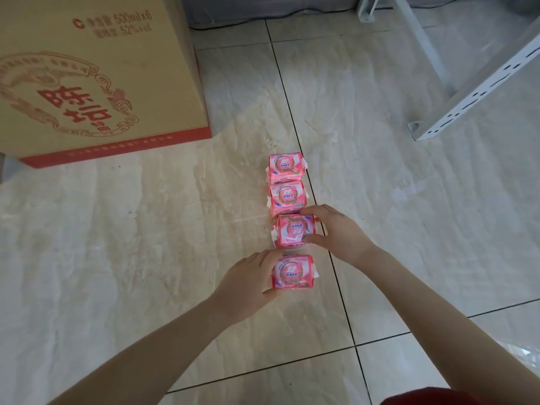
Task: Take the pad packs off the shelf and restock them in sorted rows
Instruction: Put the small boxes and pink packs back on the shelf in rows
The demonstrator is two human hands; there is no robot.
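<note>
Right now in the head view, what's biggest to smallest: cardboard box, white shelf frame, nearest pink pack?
1. tan printed cardboard box
2. white slotted metal shelf frame
3. nearest pink plastic pad pack

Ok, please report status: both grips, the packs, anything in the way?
Left grip holds nearest pink plastic pad pack. Right grip holds next pink pack. Row of four packs on tiled floor. Nothing in the way.
</note>
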